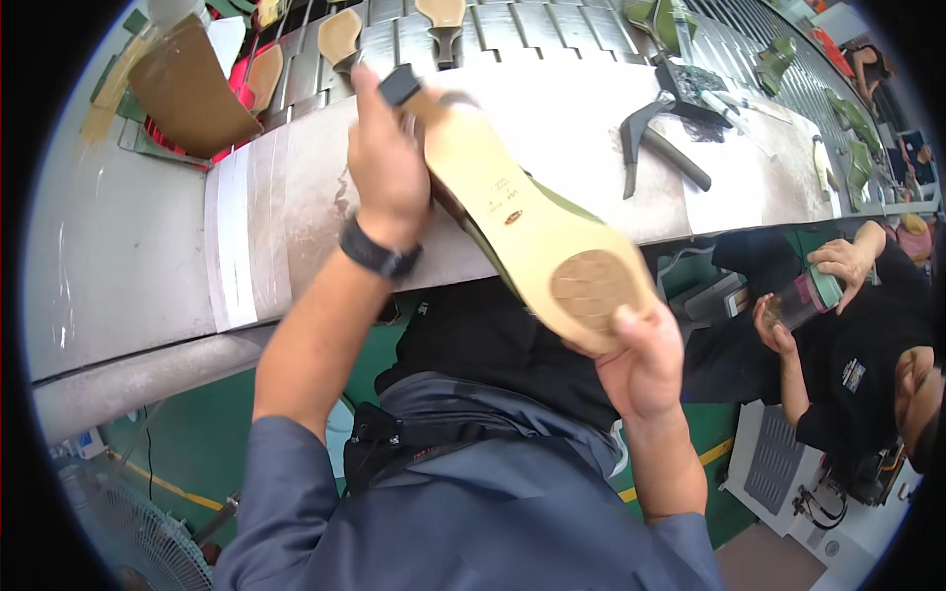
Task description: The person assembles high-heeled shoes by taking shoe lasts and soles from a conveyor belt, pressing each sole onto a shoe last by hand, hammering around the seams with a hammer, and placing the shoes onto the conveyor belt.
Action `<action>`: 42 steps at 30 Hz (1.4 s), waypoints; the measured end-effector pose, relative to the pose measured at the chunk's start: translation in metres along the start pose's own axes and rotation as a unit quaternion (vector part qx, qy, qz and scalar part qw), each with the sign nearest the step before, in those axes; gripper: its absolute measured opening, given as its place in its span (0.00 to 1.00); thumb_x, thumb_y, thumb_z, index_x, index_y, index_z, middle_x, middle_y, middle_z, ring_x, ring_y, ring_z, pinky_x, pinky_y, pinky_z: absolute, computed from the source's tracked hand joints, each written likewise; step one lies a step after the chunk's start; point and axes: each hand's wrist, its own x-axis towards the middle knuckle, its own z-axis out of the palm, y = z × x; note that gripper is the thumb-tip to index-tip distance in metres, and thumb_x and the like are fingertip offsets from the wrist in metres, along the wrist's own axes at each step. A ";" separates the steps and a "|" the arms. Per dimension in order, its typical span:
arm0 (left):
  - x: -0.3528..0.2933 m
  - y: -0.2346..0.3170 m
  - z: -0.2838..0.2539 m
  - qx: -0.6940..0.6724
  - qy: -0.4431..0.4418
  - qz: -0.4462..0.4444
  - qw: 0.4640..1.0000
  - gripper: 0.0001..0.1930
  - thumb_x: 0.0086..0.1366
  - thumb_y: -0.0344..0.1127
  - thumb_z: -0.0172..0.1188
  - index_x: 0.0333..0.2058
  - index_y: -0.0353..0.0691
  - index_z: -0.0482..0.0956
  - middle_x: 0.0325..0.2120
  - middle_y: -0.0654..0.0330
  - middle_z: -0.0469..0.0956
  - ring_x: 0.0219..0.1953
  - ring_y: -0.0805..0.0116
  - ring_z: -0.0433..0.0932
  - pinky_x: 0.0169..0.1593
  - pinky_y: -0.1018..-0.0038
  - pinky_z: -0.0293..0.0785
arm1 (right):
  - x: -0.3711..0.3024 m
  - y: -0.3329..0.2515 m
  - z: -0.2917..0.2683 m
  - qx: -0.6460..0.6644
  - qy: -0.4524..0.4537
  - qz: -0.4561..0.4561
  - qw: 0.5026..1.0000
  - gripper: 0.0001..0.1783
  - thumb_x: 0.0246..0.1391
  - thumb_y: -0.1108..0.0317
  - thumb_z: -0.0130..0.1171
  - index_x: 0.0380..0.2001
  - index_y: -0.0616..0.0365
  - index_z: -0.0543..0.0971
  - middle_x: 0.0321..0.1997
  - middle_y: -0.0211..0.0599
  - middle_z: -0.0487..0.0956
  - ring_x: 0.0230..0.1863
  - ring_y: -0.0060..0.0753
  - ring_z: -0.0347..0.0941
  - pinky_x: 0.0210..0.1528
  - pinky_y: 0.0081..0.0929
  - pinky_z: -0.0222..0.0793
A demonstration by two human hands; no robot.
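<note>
A heeled shoe is held sole up across my front, above the bench edge. Its long sole is tan with a textured oval patch under the forefoot; green upper shows along the sides, and the heel ends in a dark block. My right hand grips the toe end, thumb on the sole. At the heel end my left hand, blurred by motion and wearing a dark wristband, is against the side of the shoe, one finger pointing up; its other fingers are partly hidden.
On the pale bench lie a black angled tool and a dark tray of small pieces. Tan soles and green shoes sit on the slatted conveyor beyond. A brown curved board stands left. To the right, a co-worker handles a shoe part.
</note>
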 end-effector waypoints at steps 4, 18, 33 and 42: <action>0.044 0.033 0.002 0.177 -0.165 0.092 0.966 0.42 0.80 0.68 0.35 0.38 0.32 0.85 0.30 0.57 0.84 0.34 0.69 0.82 0.43 0.75 0.78 | 0.019 0.011 -0.003 -0.355 -0.021 -0.113 0.928 0.25 0.57 0.78 0.70 0.58 0.69 0.79 0.52 0.44 0.85 0.54 0.30 0.81 0.50 0.24 0.80; 0.023 0.036 0.019 0.078 -0.203 0.037 0.975 0.38 0.82 0.63 0.39 0.39 0.32 0.87 0.30 0.61 0.84 0.33 0.78 0.78 0.39 0.79 0.74 | 0.112 -0.036 0.050 -0.351 -0.214 0.063 0.910 0.14 0.56 0.68 0.77 0.40 0.64 0.84 0.32 0.19 0.78 0.31 0.07 0.64 0.32 0.12 0.62; 0.025 0.036 0.019 0.081 -0.228 0.041 0.969 0.40 0.81 0.66 0.40 0.36 0.31 0.87 0.21 0.69 0.76 0.25 0.82 0.69 0.29 0.82 0.63 | 0.106 -0.040 0.036 -0.376 -0.351 -0.127 0.848 0.14 0.52 0.66 0.77 0.37 0.62 0.84 0.28 0.28 0.78 0.27 0.21 0.67 0.32 0.22 0.65; 0.019 0.037 0.013 0.031 -0.241 0.009 0.970 0.37 0.84 0.59 0.38 0.38 0.30 0.86 0.29 0.62 0.82 0.34 0.78 0.77 0.41 0.79 0.72 | 0.106 -0.032 0.055 -0.499 -0.220 -0.131 0.828 0.17 0.49 0.73 0.78 0.40 0.64 0.82 0.28 0.28 0.75 0.27 0.20 0.67 0.32 0.22 0.66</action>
